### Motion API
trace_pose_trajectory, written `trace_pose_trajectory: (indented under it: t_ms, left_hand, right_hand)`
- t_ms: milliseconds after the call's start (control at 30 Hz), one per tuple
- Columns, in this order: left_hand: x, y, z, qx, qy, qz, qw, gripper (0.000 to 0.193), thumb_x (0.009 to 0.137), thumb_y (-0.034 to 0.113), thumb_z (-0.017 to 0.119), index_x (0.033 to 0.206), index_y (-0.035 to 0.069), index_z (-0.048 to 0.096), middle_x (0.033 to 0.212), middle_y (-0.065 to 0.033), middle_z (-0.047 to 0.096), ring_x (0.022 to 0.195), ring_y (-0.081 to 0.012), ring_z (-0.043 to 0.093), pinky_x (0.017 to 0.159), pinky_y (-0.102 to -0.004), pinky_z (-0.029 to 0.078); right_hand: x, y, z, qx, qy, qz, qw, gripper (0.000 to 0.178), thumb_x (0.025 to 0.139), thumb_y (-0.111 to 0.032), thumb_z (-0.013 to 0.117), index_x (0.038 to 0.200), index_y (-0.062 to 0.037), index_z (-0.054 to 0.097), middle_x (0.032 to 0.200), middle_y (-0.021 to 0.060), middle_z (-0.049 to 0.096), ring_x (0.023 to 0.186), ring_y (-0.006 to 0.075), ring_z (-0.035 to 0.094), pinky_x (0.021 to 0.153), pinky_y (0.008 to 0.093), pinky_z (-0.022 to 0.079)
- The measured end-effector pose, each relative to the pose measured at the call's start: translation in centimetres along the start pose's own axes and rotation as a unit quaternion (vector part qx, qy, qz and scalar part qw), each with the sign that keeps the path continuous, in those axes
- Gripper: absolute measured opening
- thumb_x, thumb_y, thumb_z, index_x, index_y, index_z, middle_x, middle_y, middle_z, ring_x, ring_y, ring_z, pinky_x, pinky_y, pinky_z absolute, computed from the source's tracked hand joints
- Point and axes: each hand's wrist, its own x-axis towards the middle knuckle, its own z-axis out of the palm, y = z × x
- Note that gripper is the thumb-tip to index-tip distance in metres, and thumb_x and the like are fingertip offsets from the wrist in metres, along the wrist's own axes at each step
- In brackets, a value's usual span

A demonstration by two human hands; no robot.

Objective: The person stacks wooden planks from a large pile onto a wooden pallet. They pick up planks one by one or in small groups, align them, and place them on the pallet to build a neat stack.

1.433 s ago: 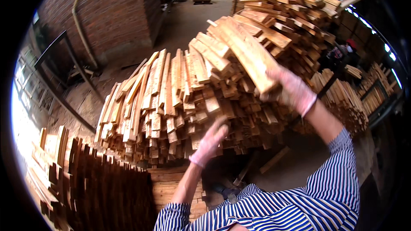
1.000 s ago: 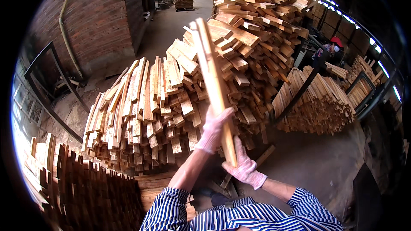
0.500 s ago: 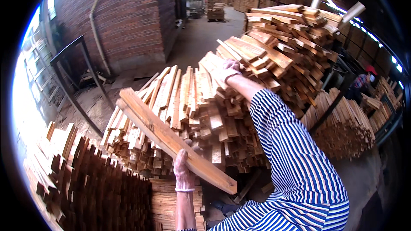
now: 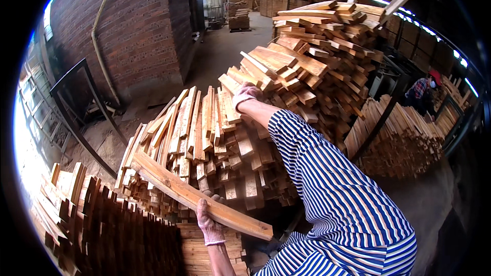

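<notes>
My left hand (image 4: 208, 222), in a pale pink knitted glove, is closed around a long wooden board (image 4: 186, 191). The board slants from the upper left down to the lower right, held in front of a large heap of cut boards (image 4: 204, 120). My right hand (image 4: 247, 94), gloved alike, reaches out to the top of the heap. Its fingers are curled over the end of a wooden board (image 4: 228, 83) there, with the fingertips partly hidden. Boards stacked higher (image 4: 312, 66) rise just beyond and to the right of this hand.
A lower stack of boards (image 4: 102, 225) stands at the near left, with flat-laid boards (image 4: 209, 248) beside it. Black metal frames (image 4: 69, 107) stand at the left before a brick wall (image 4: 133, 36). A person in a red cap (image 4: 424, 89) is at the far right by another pile (image 4: 394, 138).
The view has shifted, so the heap sits lower and farther left. The board in my left hand has dropped and tilted flatter. My right hand stays at the heap's top.
</notes>
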Motion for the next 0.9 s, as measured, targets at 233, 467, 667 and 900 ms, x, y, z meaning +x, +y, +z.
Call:
trace_pose_trajectory:
  t_ms: [233,467,667,900]
  left_hand:
    - [-4.0,0.6,0.0,0.035,-0.052,0.018,0.998,0.058,0.092,0.035,0.075,0.132,-0.001,0.054,0.117,-0.0132,0.064,0.102,-0.0263,0.065,0.094,-0.0445,0.057]
    - [-2.4,4.1,-2.6,-0.009,-0.148,-0.071,0.986,0.069,0.097,0.047,0.068,0.145,0.001,0.05,0.146,-0.0187,0.053,0.129,-0.0333,0.057,0.108,-0.0446,0.051]
    - [-7.6,7.2,-7.4,0.137,0.01,0.13,0.982,0.078,0.093,0.055,0.071,0.148,0.007,0.046,0.143,-0.0124,0.055,0.128,-0.0293,0.055,0.112,-0.0507,0.044]
    - [-19.4,10.8,-12.5,0.351,0.058,0.197,0.914,0.054,0.091,0.025,0.078,0.136,0.004,0.058,0.12,-0.0056,0.068,0.107,-0.0187,0.065,0.091,-0.0334,0.055]
  right_hand:
    - [-8.8,8.8,-6.5,0.467,-0.19,-0.372,0.779,0.047,0.083,-0.03,0.071,0.121,-0.004,0.066,0.099,0.0131,0.071,0.081,0.0207,0.067,0.067,0.0366,0.052]
    - [-33.6,19.6,-1.2,0.658,-0.301,-0.437,0.535,0.075,0.098,-0.03,0.064,0.163,-0.0146,0.03,0.117,0.0123,0.065,0.082,0.0136,0.066,0.058,0.0308,0.054]
    - [-45.8,19.0,8.0,0.402,-0.05,-0.583,0.704,0.096,0.092,-0.042,0.07,0.166,-0.014,0.015,0.139,0.0254,0.048,0.121,0.0397,0.056,0.105,0.0477,0.049]
    - [-51.4,3.9,3.5,0.604,-0.453,-0.487,0.438,0.105,0.072,-0.015,0.086,0.16,-0.0039,0.029,0.15,0.0113,0.049,0.142,0.0207,0.042,0.12,0.0336,0.032]
